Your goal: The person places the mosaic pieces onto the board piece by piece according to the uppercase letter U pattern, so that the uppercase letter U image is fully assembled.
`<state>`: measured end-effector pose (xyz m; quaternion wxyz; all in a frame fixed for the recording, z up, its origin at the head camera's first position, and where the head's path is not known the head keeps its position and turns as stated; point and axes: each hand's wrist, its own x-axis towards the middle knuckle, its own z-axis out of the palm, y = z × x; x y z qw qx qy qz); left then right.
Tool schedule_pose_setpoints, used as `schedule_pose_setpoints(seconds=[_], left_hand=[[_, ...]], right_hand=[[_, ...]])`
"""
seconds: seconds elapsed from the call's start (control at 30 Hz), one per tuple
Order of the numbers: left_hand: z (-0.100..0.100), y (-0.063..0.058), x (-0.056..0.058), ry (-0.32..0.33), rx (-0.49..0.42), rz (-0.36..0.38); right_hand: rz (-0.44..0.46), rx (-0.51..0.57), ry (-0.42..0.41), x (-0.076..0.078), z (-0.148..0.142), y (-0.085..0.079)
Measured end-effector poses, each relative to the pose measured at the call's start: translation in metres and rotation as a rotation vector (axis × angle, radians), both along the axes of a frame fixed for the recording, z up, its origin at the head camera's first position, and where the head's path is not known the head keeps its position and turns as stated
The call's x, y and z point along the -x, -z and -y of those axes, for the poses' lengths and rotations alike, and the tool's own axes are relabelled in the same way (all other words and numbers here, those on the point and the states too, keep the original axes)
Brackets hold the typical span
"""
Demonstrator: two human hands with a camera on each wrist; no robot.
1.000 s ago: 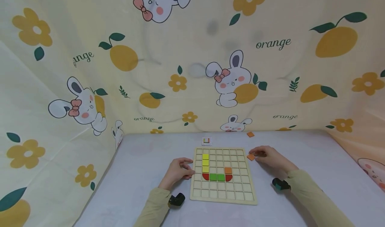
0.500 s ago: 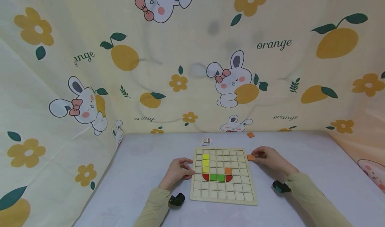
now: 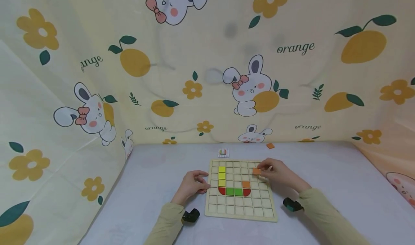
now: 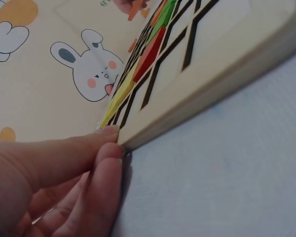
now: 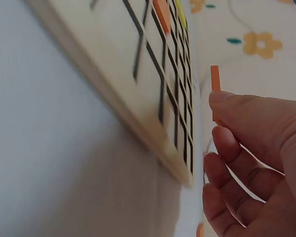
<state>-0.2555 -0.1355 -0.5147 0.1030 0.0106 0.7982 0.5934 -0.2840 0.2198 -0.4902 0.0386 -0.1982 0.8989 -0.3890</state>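
A square orange tile point(image 3: 256, 171) is pinched between the thumb and fingers of my right hand point(image 3: 279, 173), over the upper right of the wooden grid board point(image 3: 235, 210). In the right wrist view the held tile point(image 5: 215, 79) stands on edge, apart from the board. My left hand point(image 3: 191, 185) holds the board's left edge with thumb and finger, seen close up in the left wrist view. On the board lie a column of yellow tiles point(image 3: 222, 176), two red quarter-round tiles point(image 3: 246, 192), two green tiles point(image 3: 234, 191) and one orange tile point(image 3: 246, 184).
A small card point(image 3: 223, 152) with a coloured grid pattern lies just behind the board. Another orange tile point(image 3: 270, 146) rests at the back of the white tabletop point(image 3: 162, 158). A printed cloth point(image 3: 191, 57) with rabbits and oranges hangs behind and at the sides.
My right hand has picked up the orange tile from beside the board's right edge and carried it left over the board. The left hand has stayed in place.
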Motion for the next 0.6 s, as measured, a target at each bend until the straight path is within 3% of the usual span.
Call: schedule_pose_setpoints(seconds=[0.3, 0.6], left_hand=[[0.000, 0.002, 0.000, -0.007, 0.007, 0.006], [0.001, 0.001, 0.000, 0.002, 0.010, -0.009]], right_hand=[[0.056, 0.017, -0.075, -0.004, 0.027, 0.004], [0.074, 0.009, -0.053, -0.004, 0.036, 0.006]])
